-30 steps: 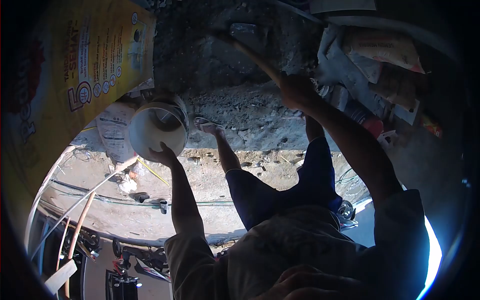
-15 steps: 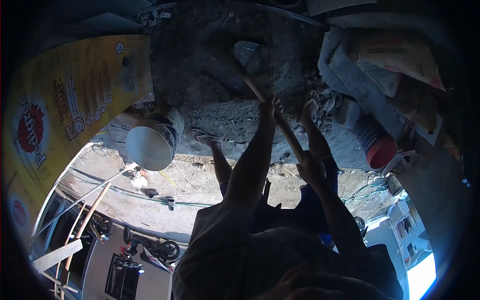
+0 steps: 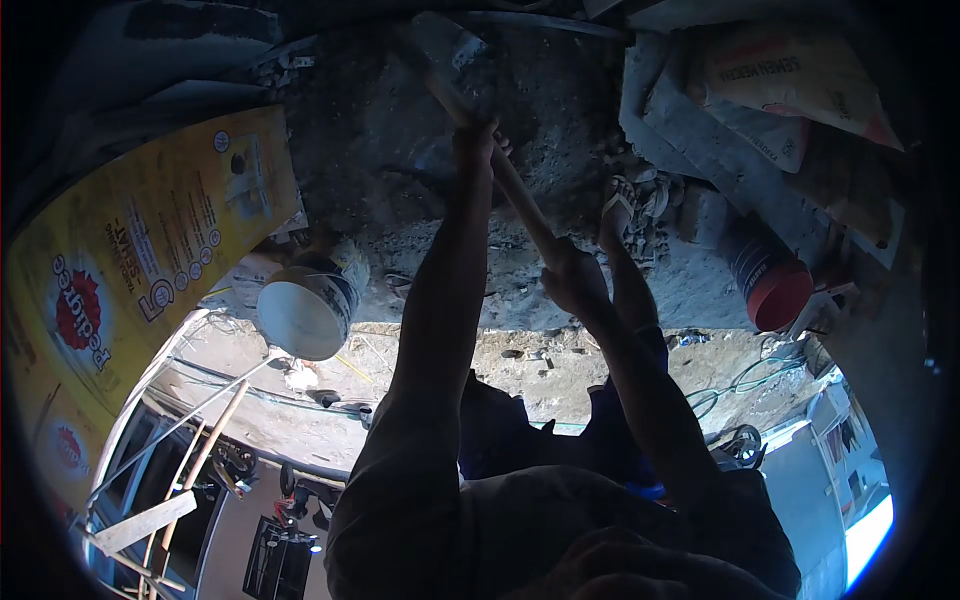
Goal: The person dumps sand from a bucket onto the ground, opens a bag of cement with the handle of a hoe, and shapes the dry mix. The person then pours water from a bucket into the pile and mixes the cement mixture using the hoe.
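Observation:
My left hand (image 3: 478, 140) is wrapped round the upper part of a long wooden-handled hoe (image 3: 523, 205). Lower on the same handle, nearer my body, my right hand (image 3: 577, 278) is closed round the wood. The hoe slants up and left, and its broad blade (image 3: 450, 42) is at the far end, over dark, loose-looking ground (image 3: 370, 110). Shadow and blur make it hard to tell whether the blade touches the ground. A sandalled foot (image 3: 618, 205) stands right of the handle.
A pale bucket (image 3: 305, 310) lies tilted on the left, below a yellow Pedigree banner (image 3: 150, 230). At right are a red-rimmed bucket (image 3: 778, 295) and cement bags (image 3: 800, 75). Behind me, wooden poles (image 3: 205, 450), a green hose (image 3: 735, 385) and a motorbike (image 3: 300, 500) show.
Both hands have moved forward and left with the hoe. The blade has shifted up and left, farther from my body. The whole view has tilted slightly.

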A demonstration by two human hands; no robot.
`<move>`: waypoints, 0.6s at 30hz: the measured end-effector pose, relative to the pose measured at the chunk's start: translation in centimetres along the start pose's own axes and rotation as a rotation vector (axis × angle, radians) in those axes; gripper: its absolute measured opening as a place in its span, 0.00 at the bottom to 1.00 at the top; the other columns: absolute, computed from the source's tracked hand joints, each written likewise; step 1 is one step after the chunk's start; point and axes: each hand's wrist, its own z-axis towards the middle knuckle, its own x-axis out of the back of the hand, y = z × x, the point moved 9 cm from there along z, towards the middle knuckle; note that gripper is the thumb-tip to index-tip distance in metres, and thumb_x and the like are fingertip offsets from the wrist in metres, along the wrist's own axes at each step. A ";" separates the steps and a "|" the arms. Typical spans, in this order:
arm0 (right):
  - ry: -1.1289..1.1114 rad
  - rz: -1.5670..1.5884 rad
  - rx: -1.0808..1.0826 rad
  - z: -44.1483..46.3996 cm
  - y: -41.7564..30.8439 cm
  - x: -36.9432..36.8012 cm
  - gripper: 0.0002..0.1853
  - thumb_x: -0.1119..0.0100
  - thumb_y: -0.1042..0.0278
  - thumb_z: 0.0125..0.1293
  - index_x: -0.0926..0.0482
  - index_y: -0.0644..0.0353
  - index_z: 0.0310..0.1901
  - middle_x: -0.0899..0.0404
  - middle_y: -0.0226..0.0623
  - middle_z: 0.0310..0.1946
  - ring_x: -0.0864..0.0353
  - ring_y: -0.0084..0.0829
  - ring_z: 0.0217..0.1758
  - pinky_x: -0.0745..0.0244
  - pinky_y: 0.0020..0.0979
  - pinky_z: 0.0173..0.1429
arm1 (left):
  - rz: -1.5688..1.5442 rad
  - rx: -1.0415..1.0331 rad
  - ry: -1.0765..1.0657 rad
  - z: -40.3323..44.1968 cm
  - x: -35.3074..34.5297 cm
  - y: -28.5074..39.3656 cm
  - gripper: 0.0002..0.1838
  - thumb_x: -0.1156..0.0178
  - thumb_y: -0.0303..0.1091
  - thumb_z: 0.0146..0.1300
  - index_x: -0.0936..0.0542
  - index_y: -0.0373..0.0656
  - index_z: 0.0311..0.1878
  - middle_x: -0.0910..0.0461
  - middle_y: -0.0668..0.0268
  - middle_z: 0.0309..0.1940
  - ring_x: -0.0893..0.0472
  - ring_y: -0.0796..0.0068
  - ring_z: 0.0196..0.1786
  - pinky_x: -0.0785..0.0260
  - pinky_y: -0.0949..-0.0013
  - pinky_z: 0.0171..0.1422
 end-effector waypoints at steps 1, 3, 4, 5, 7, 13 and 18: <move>-0.005 0.009 -0.005 1.1 -0.5 -0.3 0.15 0.40 0.70 0.53 0.29 0.66 0.41 0.20 0.55 0.26 0.18 0.55 0.32 0.22 0.52 0.36 | 0.049 0.017 -0.003 1.0 -0.3 0.7 0.10 0.37 0.28 0.57 0.29 0.41 0.36 0.29 0.69 0.20 0.26 0.75 0.18 0.31 0.68 0.21; -0.023 0.045 -0.049 1.2 -0.5 -0.7 0.15 0.40 0.70 0.53 0.29 0.66 0.41 0.20 0.57 0.27 0.18 0.56 0.34 0.22 0.52 0.38 | 0.153 0.018 -0.014 2.0 -0.4 0.0 0.10 0.37 0.27 0.57 0.29 0.40 0.36 0.28 0.68 0.19 0.26 0.74 0.18 0.31 0.69 0.21; -0.038 0.072 -0.092 0.2 -0.3 -1.0 0.15 0.40 0.70 0.53 0.29 0.66 0.41 0.20 0.58 0.28 0.18 0.57 0.34 0.22 0.52 0.39 | 0.209 0.004 -0.020 1.8 -0.2 -1.1 0.09 0.37 0.27 0.57 0.29 0.39 0.36 0.28 0.68 0.19 0.26 0.74 0.17 0.31 0.69 0.20; -0.053 0.099 -0.136 -0.9 0.0 -1.3 0.15 0.41 0.71 0.53 0.29 0.67 0.41 0.20 0.58 0.28 0.18 0.57 0.35 0.22 0.53 0.39 | 0.266 -0.008 -0.027 1.6 0.0 -2.3 0.09 0.37 0.27 0.57 0.29 0.38 0.36 0.28 0.67 0.19 0.26 0.74 0.17 0.31 0.69 0.20; -0.092 0.096 -0.193 -2.9 0.9 -1.8 0.16 0.41 0.71 0.53 0.30 0.67 0.42 0.20 0.60 0.29 0.18 0.58 0.36 0.22 0.53 0.41 | 0.271 0.015 -0.019 0.1 0.1 -4.3 0.09 0.38 0.26 0.56 0.29 0.38 0.36 0.28 0.67 0.19 0.27 0.74 0.17 0.31 0.70 0.20; -0.101 0.045 -0.216 -10.4 3.5 -3.2 0.18 0.39 0.70 0.54 0.30 0.65 0.45 0.20 0.57 0.28 0.18 0.56 0.33 0.22 0.52 0.37 | 0.149 -0.006 -0.002 -5.5 2.7 -10.4 0.12 0.38 0.25 0.56 0.31 0.39 0.39 0.27 0.67 0.20 0.26 0.75 0.18 0.31 0.70 0.20; -0.091 0.089 -0.187 -16.6 3.6 -4.8 0.17 0.39 0.70 0.53 0.30 0.63 0.45 0.21 0.53 0.24 0.19 0.55 0.29 0.23 0.52 0.33 | 0.333 0.036 0.059 -11.9 6.4 -12.6 0.15 0.35 0.25 0.54 0.31 0.42 0.41 0.28 0.67 0.26 0.25 0.76 0.23 0.29 0.70 0.24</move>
